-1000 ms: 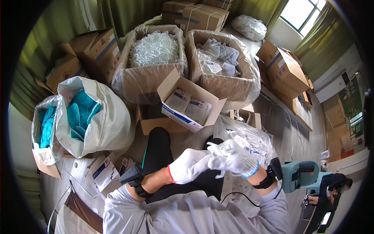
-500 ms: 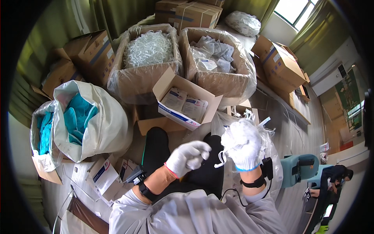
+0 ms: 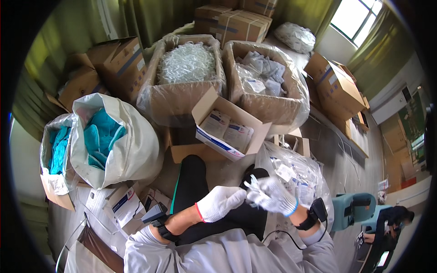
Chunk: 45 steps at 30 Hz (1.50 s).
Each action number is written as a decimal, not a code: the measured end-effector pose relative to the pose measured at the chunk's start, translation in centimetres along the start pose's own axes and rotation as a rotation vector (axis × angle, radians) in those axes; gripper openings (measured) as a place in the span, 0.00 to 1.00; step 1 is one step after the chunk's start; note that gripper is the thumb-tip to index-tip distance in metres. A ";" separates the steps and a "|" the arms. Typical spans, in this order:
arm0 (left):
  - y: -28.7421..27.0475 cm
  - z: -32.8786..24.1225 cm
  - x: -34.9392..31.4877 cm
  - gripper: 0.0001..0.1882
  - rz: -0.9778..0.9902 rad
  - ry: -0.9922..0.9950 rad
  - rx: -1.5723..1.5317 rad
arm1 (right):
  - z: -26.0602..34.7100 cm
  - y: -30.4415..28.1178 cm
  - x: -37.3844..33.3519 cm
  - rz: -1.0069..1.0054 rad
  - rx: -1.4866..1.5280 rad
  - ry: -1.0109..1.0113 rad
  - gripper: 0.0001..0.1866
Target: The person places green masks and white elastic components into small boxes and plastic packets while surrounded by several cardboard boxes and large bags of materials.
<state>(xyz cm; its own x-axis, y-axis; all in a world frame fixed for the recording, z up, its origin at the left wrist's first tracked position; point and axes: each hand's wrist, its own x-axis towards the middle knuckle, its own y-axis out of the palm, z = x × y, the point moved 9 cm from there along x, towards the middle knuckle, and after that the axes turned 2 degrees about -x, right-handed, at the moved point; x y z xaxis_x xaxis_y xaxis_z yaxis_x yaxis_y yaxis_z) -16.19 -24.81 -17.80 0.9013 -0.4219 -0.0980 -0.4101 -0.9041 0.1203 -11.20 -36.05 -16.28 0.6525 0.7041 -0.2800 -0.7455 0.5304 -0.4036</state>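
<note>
Over my lap the two gloved hands meet almost fingertip to fingertip. My right hand (image 3: pixel 274 196), in a white knit glove with a blue cuff, is closed on a small bunch of white cords (image 3: pixel 253 185) whose loose ends stick up from its fingers. My left hand (image 3: pixel 221 204), in a white glove with a red cuff, has its fingers curled together beside the cords. Whatever its fingertips pinch, if anything, is hidden. Beyond the hands stands an open white carton (image 3: pixel 217 140) holding flat printed packets (image 3: pixel 226 129). A clear plastic bag (image 3: pixel 314 175) of white packets lies beside my right hand.
Behind the carton are two plastic-lined cardboard boxes, one with tangled white cords (image 3: pixel 186 63), one with grey-white packets (image 3: pixel 262 73). White sacks (image 3: pixel 136 150) at left hold teal pieces (image 3: pixel 102 134). Brown cartons (image 3: pixel 334 86) and a teal chair (image 3: pixel 353 207) are right; a person (image 3: pixel 391 223) sits farther off.
My right hand has come down and inward with its cords, and my left hand has moved right to meet it. The bag of packets at right shows more now. The view has shifted slightly.
</note>
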 end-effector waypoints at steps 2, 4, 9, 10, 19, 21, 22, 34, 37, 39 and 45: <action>0.6 -1.8 -0.1 0.24 0.084 0.025 0.037 | 1.7 2.1 -0.6 0.130 0.487 -0.126 0.09; 0.3 -0.2 0.0 0.23 0.100 -0.136 0.013 | 3.6 2.0 -0.1 0.084 -0.005 -0.311 0.06; 0.8 -0.2 -0.2 0.23 0.043 -0.040 -0.639 | 1.5 4.4 0.0 0.085 1.199 0.076 0.14; 0.9 -0.8 -0.2 0.23 0.026 -0.014 -0.734 | 2.5 4.4 -0.4 0.120 1.432 -0.008 0.16; -5.0 6.1 1.8 0.21 -0.355 0.143 -1.765 | 8.2 -4.6 2.1 -0.116 1.745 -0.885 0.27; -6.8 13.5 1.9 0.16 -0.580 -0.044 -1.693 | 8.5 -7.2 2.5 -0.185 1.573 -0.882 0.28; -7.9 16.9 2.4 0.14 -0.637 -0.129 -1.691 | 8.0 -7.6 3.2 -0.228 1.550 -0.825 0.29; -31.0 28.4 3.7 0.35 -1.152 -0.445 -0.936 | -5.4 3.8 14.9 -0.250 1.719 0.029 0.17; -25.7 21.4 6.2 0.27 -0.910 -0.083 -0.701 | -8.4 5.0 16.8 -0.260 1.804 0.026 0.13; -19.4 12.5 6.4 0.20 -0.726 0.118 -0.328 | -9.8 6.3 17.9 -0.249 1.747 0.077 0.13; -14.2 8.1 4.7 0.27 -0.757 0.188 0.438 | -4.6 7.4 16.7 0.048 1.606 0.054 0.28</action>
<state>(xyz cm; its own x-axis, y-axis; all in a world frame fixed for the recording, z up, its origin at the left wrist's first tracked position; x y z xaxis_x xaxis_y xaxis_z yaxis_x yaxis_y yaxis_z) -7.29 -14.47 -27.98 0.9444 0.2814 0.1700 0.3218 -0.8970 -0.3031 -5.23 -22.57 -27.98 0.6033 0.7357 -0.3079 -0.1061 0.4566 0.8833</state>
